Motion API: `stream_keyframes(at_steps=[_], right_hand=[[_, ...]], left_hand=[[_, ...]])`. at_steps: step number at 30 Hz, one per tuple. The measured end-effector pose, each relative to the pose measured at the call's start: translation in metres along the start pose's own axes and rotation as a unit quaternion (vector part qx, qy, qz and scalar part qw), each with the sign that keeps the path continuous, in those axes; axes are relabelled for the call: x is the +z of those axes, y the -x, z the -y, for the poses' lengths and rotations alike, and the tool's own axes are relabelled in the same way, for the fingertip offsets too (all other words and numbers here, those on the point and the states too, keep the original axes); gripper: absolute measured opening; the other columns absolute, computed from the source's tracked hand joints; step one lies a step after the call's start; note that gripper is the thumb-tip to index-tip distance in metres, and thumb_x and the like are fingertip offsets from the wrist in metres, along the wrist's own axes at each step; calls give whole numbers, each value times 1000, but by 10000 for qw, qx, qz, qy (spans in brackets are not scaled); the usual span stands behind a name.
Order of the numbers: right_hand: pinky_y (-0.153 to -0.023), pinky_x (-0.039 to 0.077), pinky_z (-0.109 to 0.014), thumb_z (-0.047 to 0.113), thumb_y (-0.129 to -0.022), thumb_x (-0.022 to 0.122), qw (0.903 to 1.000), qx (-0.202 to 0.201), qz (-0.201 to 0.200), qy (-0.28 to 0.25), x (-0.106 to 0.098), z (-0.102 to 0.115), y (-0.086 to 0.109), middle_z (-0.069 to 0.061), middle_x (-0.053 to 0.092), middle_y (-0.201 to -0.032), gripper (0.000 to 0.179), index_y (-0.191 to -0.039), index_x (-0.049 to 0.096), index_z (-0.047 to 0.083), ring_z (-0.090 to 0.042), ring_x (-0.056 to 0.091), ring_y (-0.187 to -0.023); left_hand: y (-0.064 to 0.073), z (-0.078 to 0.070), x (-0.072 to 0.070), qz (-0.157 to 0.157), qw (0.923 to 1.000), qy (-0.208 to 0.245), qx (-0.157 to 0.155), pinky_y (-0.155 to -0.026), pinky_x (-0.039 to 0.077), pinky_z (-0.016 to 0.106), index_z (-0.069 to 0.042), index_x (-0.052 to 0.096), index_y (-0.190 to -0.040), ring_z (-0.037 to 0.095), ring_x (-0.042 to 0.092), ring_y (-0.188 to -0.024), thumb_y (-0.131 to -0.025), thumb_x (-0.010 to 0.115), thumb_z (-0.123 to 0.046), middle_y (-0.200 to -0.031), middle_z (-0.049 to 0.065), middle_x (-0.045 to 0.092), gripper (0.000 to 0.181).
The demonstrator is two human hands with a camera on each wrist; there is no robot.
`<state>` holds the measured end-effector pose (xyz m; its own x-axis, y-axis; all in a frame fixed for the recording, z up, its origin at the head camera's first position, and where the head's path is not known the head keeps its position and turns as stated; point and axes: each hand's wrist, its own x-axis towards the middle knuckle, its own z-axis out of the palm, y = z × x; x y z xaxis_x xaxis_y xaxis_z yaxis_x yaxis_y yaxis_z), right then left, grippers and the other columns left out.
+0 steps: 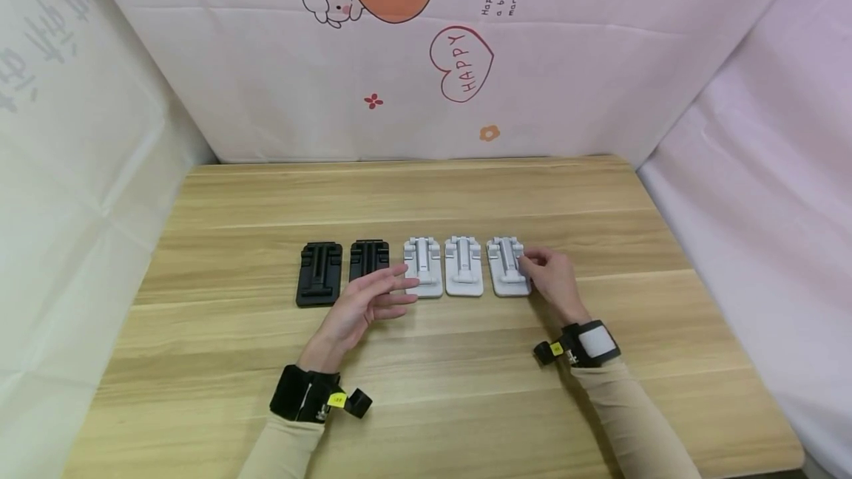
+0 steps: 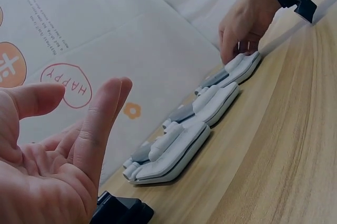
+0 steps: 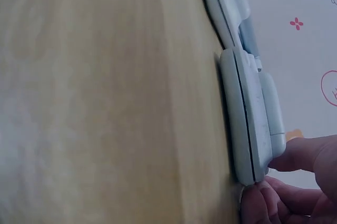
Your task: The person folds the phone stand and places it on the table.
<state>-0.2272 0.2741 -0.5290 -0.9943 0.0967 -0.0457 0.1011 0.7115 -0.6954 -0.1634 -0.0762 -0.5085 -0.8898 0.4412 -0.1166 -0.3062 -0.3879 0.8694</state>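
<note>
Folded phone stands lie flat in a row, two black and three white. At the row's right end, my right hand (image 1: 555, 283) pinches the side edge of a white phone stand (image 1: 508, 279). In the right wrist view its thumb (image 3: 300, 154) is on the upper face and the fingers are at the lower edge. My left hand (image 1: 359, 309) hovers with fingers extended and holds nothing. It partly covers the second black phone stand (image 1: 369, 253) and overlaps the nearest white phone stand (image 1: 431, 288) in the head view.
The middle white phone stand (image 1: 464, 283) lies between the other two white ones. The first black phone stand (image 1: 308, 290) is at the row's left end. All rest on a wooden table (image 1: 426, 405), with a printed cloth (image 1: 566, 80) hanging behind and pale cloth at both sides.
</note>
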Motion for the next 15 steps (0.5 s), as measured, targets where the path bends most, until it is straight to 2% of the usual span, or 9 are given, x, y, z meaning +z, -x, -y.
stream_keyframes(at_steps=[9, 12, 15], right_hand=[[-60, 45, -29, 24, -90, 60, 9995, -227, -53, 197, 0, -2, -1, -14, 66, -91, 30, -108, 68, 1, -22, 55, -78], [-59, 45, -28, 25, -90, 60, 9994, -265, -56, 199, 0, -1, -1, -13, 65, -91, 31, -108, 68, 1, -21, 55, -77], [-56, 46, -26, 28, -91, 58, 9995, -275, -32, 127, 0, -1, -1, -12, 65, -91, 34, -111, 67, 2, -21, 55, -77]], left_hand=[[-2, 0, 3, -198, 9995, -246, -54, -84, 53, 41, 6, 36, -142, 40, 57, -106, -97, 52, -18, -123, 21, 61, 54], [-4, -3, 3, -381, 9983, -435, -76, -85, 52, 45, 4, 38, -141, 41, 57, -106, -95, 55, -19, -124, 22, 60, 54], [-5, -8, 2, -708, 9950, -710, 17, -87, 50, 47, 1, 41, -140, 40, 57, -106, -95, 56, -23, -124, 22, 60, 53]])
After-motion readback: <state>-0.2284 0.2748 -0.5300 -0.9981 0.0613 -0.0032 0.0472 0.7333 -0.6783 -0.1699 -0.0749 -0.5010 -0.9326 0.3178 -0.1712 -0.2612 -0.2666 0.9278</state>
